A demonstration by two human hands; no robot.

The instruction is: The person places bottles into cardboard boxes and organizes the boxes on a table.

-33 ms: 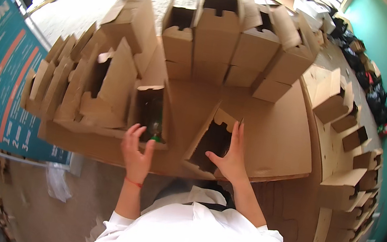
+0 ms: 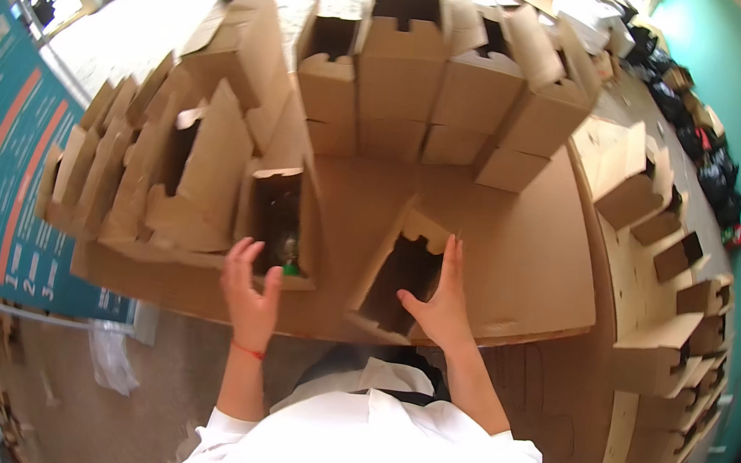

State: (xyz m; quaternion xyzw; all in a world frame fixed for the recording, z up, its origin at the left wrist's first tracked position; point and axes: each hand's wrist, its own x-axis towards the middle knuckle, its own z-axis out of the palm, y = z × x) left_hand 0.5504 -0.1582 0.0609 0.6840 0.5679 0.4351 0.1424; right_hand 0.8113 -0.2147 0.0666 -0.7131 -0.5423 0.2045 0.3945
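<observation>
My left hand is open, thumb and fingers apart, at the near edge of an upright open cardboard box. Inside that box is a clear, shiny item with a green end; I cannot make out its kind. A red string circles my left wrist. My right hand holds another open cardboard box, tilted in front of me. Its fingers lie along the right side, and the thumb reaches over the opening. The inside of this box looks dark.
Tall open cartons stand in a row along the table's far side. More cartons crowd the left. To the right, a wooden surface carries several open boxes. A teal printed panel stands at far left; black bags line the green wall.
My left hand has shifted a little left and nearer me, away from the green end. The view has turned slightly; my right hand stays on its box.
</observation>
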